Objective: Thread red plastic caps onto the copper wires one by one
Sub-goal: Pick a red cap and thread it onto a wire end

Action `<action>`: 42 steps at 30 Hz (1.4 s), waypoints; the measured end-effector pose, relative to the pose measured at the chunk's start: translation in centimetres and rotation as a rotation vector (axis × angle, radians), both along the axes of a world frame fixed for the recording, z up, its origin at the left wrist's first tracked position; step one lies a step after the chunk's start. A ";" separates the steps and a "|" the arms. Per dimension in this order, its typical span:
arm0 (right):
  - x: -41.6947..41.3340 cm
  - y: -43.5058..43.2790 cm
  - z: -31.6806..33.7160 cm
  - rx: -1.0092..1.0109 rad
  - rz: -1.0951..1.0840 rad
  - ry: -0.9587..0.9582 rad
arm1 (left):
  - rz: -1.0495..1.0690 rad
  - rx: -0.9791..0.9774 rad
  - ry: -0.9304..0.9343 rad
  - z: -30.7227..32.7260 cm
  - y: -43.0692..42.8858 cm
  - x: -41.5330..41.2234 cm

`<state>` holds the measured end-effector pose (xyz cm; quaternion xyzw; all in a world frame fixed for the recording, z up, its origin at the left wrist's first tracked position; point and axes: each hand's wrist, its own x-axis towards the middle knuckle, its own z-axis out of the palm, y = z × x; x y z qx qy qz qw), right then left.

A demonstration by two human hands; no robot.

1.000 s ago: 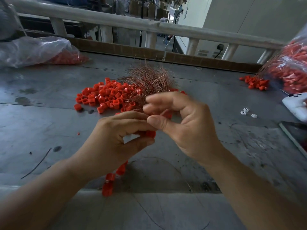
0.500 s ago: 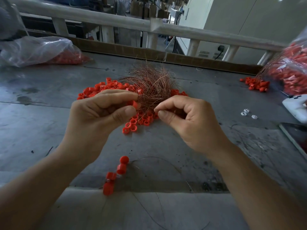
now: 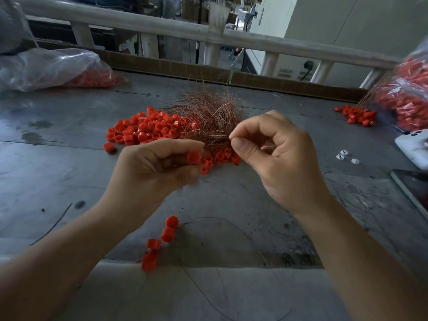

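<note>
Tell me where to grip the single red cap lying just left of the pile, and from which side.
Probably pinch the lone cap across its round side wall, coming from above and the left: it lies apart from the pile on bare table, so that side is free.

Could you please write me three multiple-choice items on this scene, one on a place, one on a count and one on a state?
1. Where does the wire bundle lie?
A. In a bag
B. On the right part of the cap pile
C. On the railing

2. How many caps form the row near the front edge of the table?
A. One
B. Four
C. Twelve

3. What is the left hand doing?
A. Lying flat
B. Holding a bag
C. Pinching one cap

Answers:
1 B, the wires spread over the pile's right end.
2 B, four caps lie in a line between the forearms.
3 C, a cap sits between thumb and fingers.
</note>
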<state>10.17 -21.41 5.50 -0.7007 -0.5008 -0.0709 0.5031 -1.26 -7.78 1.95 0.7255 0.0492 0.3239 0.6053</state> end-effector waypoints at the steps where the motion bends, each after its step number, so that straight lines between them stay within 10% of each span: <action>1: -0.1 0.0 0.0 -0.015 0.018 0.002 | -0.009 0.019 0.012 0.1 -0.1 -0.1; 42: -1.8 0.5 -0.9 -0.195 0.115 0.071 | -0.138 -0.136 -0.043 0.6 -0.2 -0.5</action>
